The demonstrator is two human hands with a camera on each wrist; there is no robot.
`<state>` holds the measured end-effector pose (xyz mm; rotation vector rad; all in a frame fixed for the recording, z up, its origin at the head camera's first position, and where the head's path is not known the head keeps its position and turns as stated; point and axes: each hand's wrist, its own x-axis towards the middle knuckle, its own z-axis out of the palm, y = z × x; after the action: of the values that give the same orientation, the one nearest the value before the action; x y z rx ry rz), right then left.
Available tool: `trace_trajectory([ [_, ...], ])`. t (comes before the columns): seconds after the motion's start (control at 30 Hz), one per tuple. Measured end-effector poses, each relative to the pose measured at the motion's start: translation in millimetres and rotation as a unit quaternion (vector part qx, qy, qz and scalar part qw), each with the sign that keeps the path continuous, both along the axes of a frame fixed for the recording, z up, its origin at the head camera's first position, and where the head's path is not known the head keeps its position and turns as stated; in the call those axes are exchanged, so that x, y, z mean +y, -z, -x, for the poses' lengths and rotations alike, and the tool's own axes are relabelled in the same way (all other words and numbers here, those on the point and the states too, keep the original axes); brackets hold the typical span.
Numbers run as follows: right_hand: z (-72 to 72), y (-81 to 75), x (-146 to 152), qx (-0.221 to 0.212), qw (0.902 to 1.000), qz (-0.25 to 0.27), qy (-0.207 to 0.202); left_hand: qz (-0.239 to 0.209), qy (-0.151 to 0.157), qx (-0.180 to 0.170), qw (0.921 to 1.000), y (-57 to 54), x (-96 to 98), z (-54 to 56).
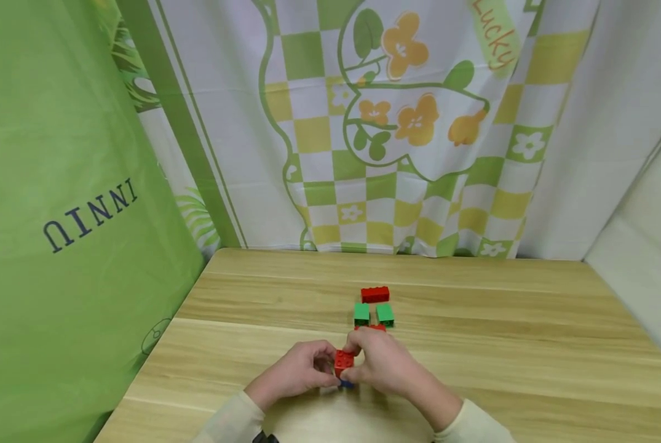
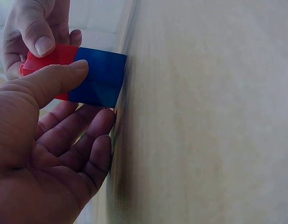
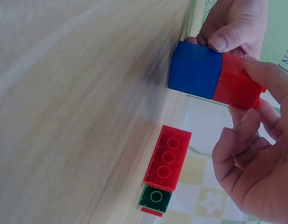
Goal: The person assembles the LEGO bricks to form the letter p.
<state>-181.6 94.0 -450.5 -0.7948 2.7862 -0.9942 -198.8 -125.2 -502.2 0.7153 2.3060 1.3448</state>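
A red building brick (image 1: pixel 344 358) sits on top of a blue building brick (image 2: pixel 99 77), the two together standing on or close over the table. My left hand (image 1: pixel 306 368) pinches the blue brick, its thumb laid along the near face and its fingers on the other side. From the right, my right hand (image 1: pixel 384 362) grips the red brick between thumb and fingers. Studs show on the red brick's top in the head view. In the right wrist view, the blue brick (image 3: pixel 195 70) and red brick (image 3: pixel 237 81) meet flush.
Just beyond my right hand lies a long red brick (image 3: pixel 167 158), partly hidden in the head view. Behind it are two green bricks, a left one (image 1: pixel 361 314) and a right one (image 1: pixel 385 315). Another red brick (image 1: pixel 375 295) lies farther back. A curtain (image 1: pixel 330 203) hangs behind the table.
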Motion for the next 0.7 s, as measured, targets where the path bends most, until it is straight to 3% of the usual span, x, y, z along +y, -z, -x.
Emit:
trace_trajectory([
  [0.23, 0.9, 0.4, -0.4, -0.009, 0.9999, 0.006, -0.002, -0.008, 0.002, -0.002, 1.0, -2.7, -0.7, -0.2],
  [0.5, 3.4, 0.5, 0.0, -0.012, 0.9999, 0.009, -0.001, -0.052, -0.015, 0.061, 0.9967, -11.9, -4.4, -3.3],
  [0.7, 2.3, 1.2, 0.5, -0.022, 0.9997, 0.012, 0.001, -0.077, -0.023, 0.053, 0.9954, -13.3, -6.3, -7.2],
])
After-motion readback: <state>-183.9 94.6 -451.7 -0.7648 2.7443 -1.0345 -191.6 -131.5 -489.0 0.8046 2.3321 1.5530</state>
